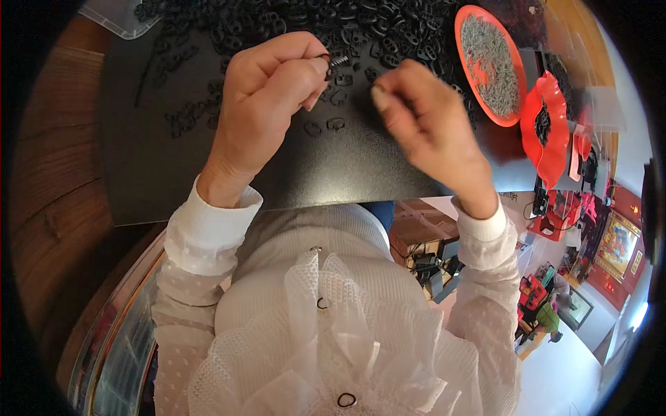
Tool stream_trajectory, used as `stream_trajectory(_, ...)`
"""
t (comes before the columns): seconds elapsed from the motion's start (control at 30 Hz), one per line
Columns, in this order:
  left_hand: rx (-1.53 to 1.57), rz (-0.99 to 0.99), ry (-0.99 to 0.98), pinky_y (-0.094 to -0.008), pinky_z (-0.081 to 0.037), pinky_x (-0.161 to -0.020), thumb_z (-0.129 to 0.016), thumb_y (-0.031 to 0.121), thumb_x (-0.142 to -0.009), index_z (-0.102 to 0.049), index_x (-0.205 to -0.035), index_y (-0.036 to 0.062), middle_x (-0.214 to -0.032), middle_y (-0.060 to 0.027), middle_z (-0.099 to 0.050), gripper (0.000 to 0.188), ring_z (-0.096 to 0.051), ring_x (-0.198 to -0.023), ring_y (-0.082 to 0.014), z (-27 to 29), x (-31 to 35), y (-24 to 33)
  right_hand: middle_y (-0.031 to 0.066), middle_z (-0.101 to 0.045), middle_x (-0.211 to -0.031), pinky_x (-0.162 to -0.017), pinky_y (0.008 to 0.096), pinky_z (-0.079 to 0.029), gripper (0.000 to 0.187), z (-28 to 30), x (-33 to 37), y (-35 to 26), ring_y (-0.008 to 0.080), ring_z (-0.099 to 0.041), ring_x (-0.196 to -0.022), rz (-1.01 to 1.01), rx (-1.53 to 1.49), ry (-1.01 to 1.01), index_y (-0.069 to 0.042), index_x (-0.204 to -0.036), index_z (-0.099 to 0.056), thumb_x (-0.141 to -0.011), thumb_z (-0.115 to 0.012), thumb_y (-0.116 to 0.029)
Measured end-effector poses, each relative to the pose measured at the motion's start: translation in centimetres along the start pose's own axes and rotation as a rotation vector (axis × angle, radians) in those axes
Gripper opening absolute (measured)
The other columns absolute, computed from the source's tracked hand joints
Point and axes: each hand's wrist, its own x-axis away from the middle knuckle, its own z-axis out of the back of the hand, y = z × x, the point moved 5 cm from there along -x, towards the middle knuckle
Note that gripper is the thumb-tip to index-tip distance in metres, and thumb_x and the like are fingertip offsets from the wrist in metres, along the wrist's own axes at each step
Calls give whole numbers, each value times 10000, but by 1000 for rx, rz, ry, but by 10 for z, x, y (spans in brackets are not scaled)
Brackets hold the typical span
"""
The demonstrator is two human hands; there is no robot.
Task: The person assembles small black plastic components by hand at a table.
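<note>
My left hand (281, 80) is closed in a pinch above the dark table. Between its thumb and fingers is a small black plastic piece (326, 58), mostly covered by the fingertips. A coiled metal spring (339, 60) sticks out sideways from it, toward my right hand. My right hand (427, 114) hovers to the right with its fingers curled in, blurred by motion; whatever sits in its pinch does not show. Below and between the hands lie a few loose black plastic pieces, among them a small squarish one (336, 124) and a rounded one (312, 129).
A wide heap of black two-holed plastic pieces (374, 21) covers the table's far side. At the right stand an orange-red plate of metal springs (491, 66) and a red wavy-rimmed bowl (544, 132) with black parts. A clear plastic container (125, 17) is at the far left.
</note>
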Motion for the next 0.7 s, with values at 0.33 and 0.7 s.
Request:
stream_trajectory(0.33, 9, 51, -222, -214, -313, -494, -489, 84, -842, -507, -664, 31, -569, 43, -420, 186, -378, -538, -33, -20, 1, -16, -72, -447, -625, -461, 175, -241, 192, 2, 2, 21, -4, -353, -530, -484, -990, -99, -28, -826, -585, -920, -565, -194)
stream_trajectory(0.7, 7, 46, -234, -213, -305, -486, -469, 62, -824, -494, -664, 30, -573, 40, -416, 165, -362, -540, -32, -21, 1, -18, -79, -450, -617, -452, 175, -240, 184, -1, -2, 18, -7, -356, -517, -488, -969, -135, -12, -840, -609, -917, -571, -175)
